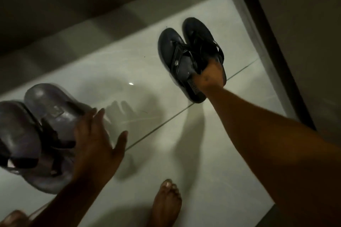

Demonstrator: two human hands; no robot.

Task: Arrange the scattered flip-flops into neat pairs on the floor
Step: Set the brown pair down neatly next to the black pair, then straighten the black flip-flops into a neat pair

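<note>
Two dark navy flip-flops point(175, 55) lie side by side on the white tiled floor near the far wall, toes pointing away. My right hand point(210, 77) rests on their heel ends, fingers curled around the straps and the right one's heel. At the left lie two greyish-purple flip-flops point(48, 114), blurred, also side by side, the left one partly cut off by the frame edge. My left hand point(96, 140) hovers just right of them with fingers spread, holding nothing; its fingertips are near the edge of the nearer sole.
A dark wall base point(92, 29) runs along the far side of the floor. A dark door frame point(267, 42) stands at the right. My bare foot point(166, 204) stands on the tiles at the bottom centre, another foot at the bottom left corner.
</note>
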